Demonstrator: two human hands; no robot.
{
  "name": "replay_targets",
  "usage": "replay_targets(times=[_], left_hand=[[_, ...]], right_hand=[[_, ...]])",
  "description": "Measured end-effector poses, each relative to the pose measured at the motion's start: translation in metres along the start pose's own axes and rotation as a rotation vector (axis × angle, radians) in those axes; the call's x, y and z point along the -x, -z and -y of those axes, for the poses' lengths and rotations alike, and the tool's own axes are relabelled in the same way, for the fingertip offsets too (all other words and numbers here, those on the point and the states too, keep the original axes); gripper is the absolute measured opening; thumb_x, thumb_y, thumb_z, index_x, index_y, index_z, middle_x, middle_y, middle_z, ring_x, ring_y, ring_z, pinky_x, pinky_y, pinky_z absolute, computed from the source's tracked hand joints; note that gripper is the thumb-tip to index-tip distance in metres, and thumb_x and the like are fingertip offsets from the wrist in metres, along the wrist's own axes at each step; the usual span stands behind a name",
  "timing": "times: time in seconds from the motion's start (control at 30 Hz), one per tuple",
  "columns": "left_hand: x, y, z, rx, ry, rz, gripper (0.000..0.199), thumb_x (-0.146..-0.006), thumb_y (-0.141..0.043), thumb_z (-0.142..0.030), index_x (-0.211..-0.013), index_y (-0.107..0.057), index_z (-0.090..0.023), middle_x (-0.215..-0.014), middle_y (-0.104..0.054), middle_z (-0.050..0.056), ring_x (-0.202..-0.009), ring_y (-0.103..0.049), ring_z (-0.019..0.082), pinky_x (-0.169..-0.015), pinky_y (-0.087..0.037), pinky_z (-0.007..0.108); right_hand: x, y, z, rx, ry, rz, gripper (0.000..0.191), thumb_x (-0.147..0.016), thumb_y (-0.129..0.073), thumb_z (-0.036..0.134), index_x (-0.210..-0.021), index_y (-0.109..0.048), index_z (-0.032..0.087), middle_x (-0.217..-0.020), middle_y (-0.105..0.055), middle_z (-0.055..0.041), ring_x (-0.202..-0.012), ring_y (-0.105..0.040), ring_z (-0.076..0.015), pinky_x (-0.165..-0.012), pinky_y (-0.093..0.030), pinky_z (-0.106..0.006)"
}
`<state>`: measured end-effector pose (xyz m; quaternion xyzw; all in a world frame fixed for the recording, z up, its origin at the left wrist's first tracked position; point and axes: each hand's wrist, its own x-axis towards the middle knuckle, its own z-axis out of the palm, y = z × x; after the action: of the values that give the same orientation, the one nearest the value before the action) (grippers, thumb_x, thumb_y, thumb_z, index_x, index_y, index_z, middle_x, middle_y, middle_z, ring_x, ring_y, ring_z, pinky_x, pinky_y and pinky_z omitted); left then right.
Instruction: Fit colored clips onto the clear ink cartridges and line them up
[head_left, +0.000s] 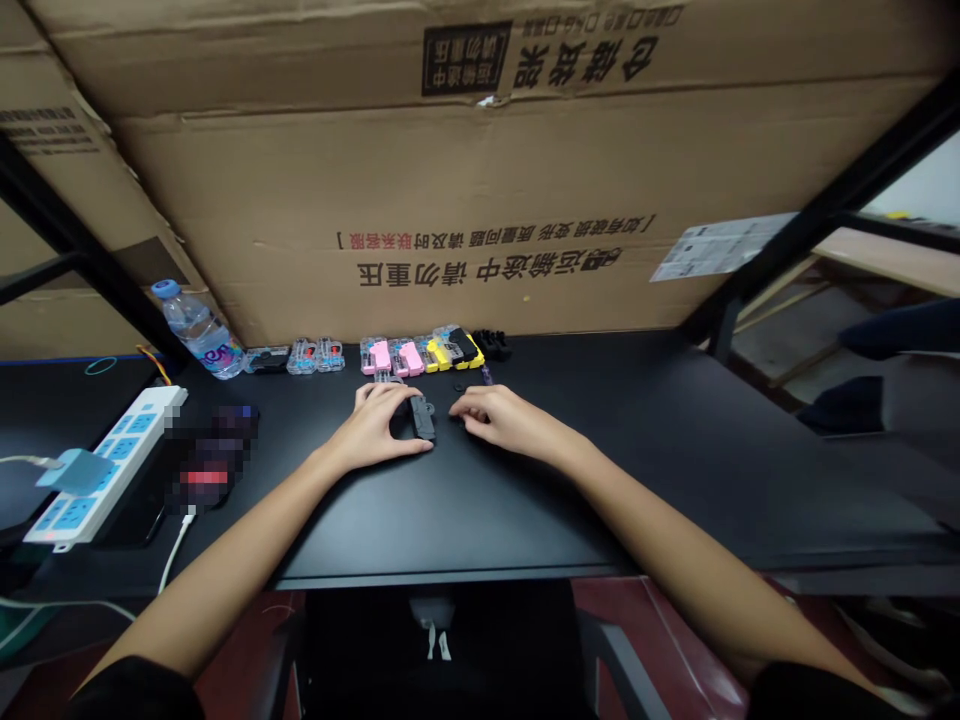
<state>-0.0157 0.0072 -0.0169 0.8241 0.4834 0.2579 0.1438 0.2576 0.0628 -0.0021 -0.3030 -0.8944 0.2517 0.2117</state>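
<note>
My left hand (384, 425) curves around a small dark grey plastic casing (423, 418) with a ring on its upper right side, thumb at the near end and fingers at the far end. To its right, my right hand (491, 415) is closed in a pinch just above the black tabletop (480, 520). Whatever lies between those fingertips is dark and too hidden to name. A small black piece (459, 388) rests just beyond the right fingers. A thin purple-tinted tool (487, 374) lies behind the right hand, partly covered by it.
Along the back stand clear-and-pink plastic pieces (409, 358), yellow-and-black ones (454, 349), black parts (493, 345) and clear ones (316, 355). Leftward are a water bottle (199, 330), a power strip (112, 465) and a phone (214, 460) on a cable. Cardboard (450, 170) walls the back.
</note>
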Motion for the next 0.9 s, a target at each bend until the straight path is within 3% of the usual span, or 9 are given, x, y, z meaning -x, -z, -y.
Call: replay_targets(times=[0.3, 0.43, 0.6, 0.73, 0.9], left_hand=[[0.001, -0.001, 0.001, -0.01, -0.011, 0.01, 0.067, -0.081, -0.086, -0.056, -0.136, -0.06, -0.027, -0.143, -0.066, 0.011, -0.139, -0.054, 0.033, -0.123, -0.028, 0.056], [0.001, -0.001, 0.0, -0.013, -0.027, 0.017, 0.068, -0.081, -0.085, -0.058, -0.137, -0.06, -0.028, -0.142, -0.066, 0.011, -0.14, -0.054, 0.034, -0.123, -0.028, 0.057], [0.001, 0.0, -0.002, -0.001, -0.036, 0.017, 0.067, -0.082, -0.084, -0.057, -0.138, -0.06, -0.028, -0.142, -0.067, 0.011, -0.139, -0.054, 0.033, -0.124, -0.026, 0.057], [0.001, 0.0, -0.002, -0.004, -0.029, 0.025, 0.067, -0.082, -0.084, -0.057, -0.138, -0.06, -0.029, -0.142, -0.067, 0.01, -0.14, -0.055, 0.033, -0.125, -0.024, 0.057], [0.001, 0.002, -0.002, -0.004, -0.032, 0.023, 0.068, -0.082, -0.085, -0.056, -0.138, -0.059, -0.029, -0.141, -0.067, 0.01, -0.14, -0.054, 0.033, -0.125, -0.023, 0.057]], right_hand=[[-0.006, -0.007, 0.01, -0.133, 0.039, -0.059, 0.028, -0.091, -0.055, 0.012, -0.099, -0.081, 0.021, -0.097, -0.076, -0.0069, -0.082, -0.071, -0.0201, -0.078, -0.055, -0.033], [-0.007, -0.012, 0.006, -0.144, 0.071, -0.054, 0.03, -0.088, -0.053, 0.007, -0.09, -0.079, 0.021, -0.099, -0.078, -0.0061, -0.091, -0.073, -0.0214, -0.088, -0.056, -0.036], [-0.006, -0.018, -0.001, -0.109, 0.045, -0.064, 0.037, -0.087, -0.052, 0.007, -0.104, -0.082, 0.02, -0.109, -0.077, -0.009, -0.098, -0.074, -0.0234, -0.092, -0.058, -0.039], [-0.006, -0.022, -0.005, -0.1, 0.059, -0.043, 0.031, -0.092, -0.058, 0.015, -0.109, -0.083, 0.021, -0.115, -0.076, -0.0104, -0.099, -0.075, -0.0251, -0.094, -0.059, -0.041], [-0.007, -0.019, 0.006, -0.222, -0.023, -0.117, 0.025, -0.097, -0.066, 0.036, -0.107, -0.084, 0.023, -0.103, -0.077, -0.0093, -0.089, -0.074, -0.0245, -0.085, -0.06, -0.04]])
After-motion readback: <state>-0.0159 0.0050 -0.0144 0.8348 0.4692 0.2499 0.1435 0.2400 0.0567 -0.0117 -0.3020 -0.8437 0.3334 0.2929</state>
